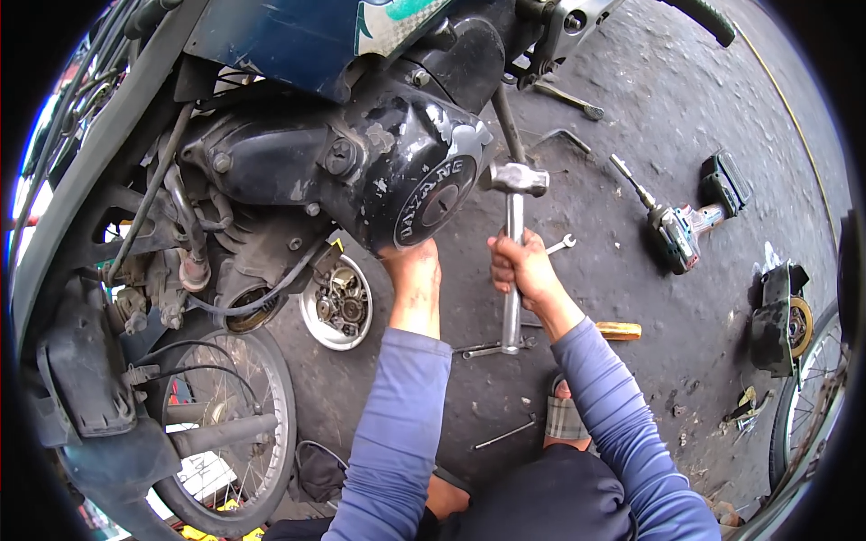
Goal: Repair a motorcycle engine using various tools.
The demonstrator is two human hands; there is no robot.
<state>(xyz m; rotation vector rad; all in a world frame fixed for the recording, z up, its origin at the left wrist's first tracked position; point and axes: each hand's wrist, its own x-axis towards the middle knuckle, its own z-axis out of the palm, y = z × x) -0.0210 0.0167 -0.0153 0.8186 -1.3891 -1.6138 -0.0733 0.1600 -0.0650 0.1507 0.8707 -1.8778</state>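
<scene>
Right hand (pixel 521 263): fist clamped round hammer (pixel 513 243) handle, head up, just at 3 o'clock of engine cover (pixel 424 194). Left hand (pixel 413 268): pressed under cover at 6 o'clock (finger grip hidden, cannot tell). Drill (pixel 677 230) lies well apart at 3 o'clock.

Steel hammer (pixel 513 234) upright (head up) beside the black engine cover (pixel 424 194).

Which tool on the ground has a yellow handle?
The screwdriver beside the right hand's forearm; the wrenches nearby are bare grey metal.
</scene>
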